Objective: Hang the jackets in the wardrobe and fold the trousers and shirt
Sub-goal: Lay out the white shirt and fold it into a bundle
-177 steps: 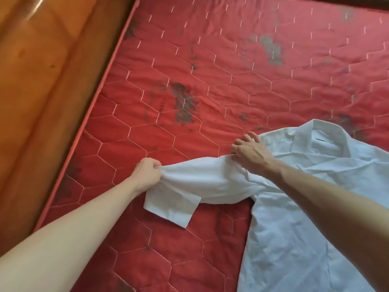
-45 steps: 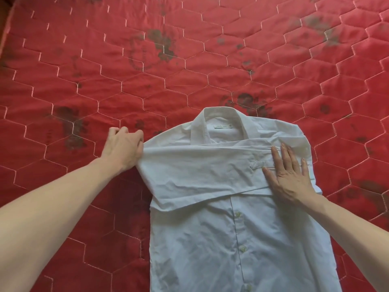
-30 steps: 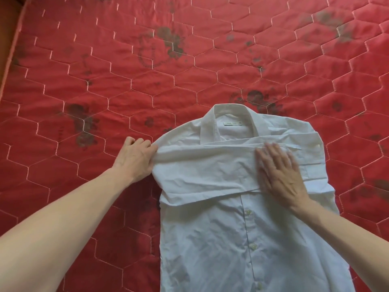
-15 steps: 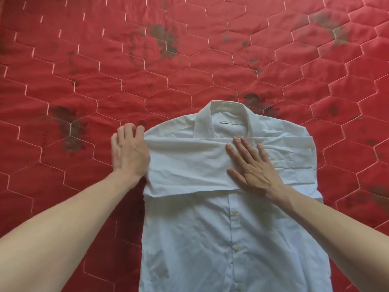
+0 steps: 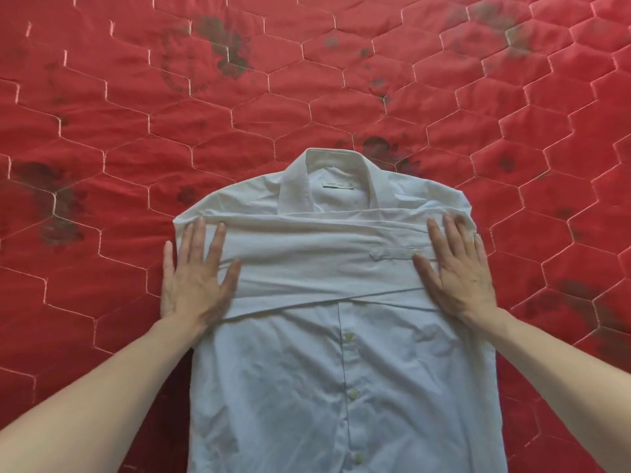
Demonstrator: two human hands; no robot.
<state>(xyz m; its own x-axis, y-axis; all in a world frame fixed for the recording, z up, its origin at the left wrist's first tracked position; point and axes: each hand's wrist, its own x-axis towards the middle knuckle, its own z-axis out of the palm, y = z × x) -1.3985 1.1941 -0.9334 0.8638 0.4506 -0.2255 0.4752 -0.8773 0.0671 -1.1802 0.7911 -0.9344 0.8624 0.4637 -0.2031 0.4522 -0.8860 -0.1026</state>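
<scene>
Shirt (image 5: 341, 370) lies face up on the red quilted mattress (image 5: 136, 97), collar (image 5: 336, 172) away from the person, button placket running toward the bottom edge of the view. Buttons look done up as far as visible.

Both sleeves are folded across the chest and overlap in a band just below the collar; a cuff tab (image 5: 392, 253) shows on the upper layer toward the right side.

Left hand (image 5: 194, 278): fingers straight and spread, palm down, pressing the left end of the sleeve band; the little finger and hand edge overhang onto the mattress. Grasps nothing. Right hand (image 5: 457, 271): likewise flat and spread, pressing the right end of the band by the shoulder. Grasps nothing.

Progress, as I judge it:
- Sleeve fold: done, now being smoothed (some creasing in the band and across the lower front).
- Sides not yet turned in; the body is at full width.
- Hem not yet brought up to the collar; the lower body runs out of the view, so I cannot tell how the hem lies.

So the shirt is perhaps a third folded. Trousers and jackets are not in view, nor the wardrobe; I cannot tell whether those parts are done. Mattress carries dark stains (no bearing on the fold).
</scene>
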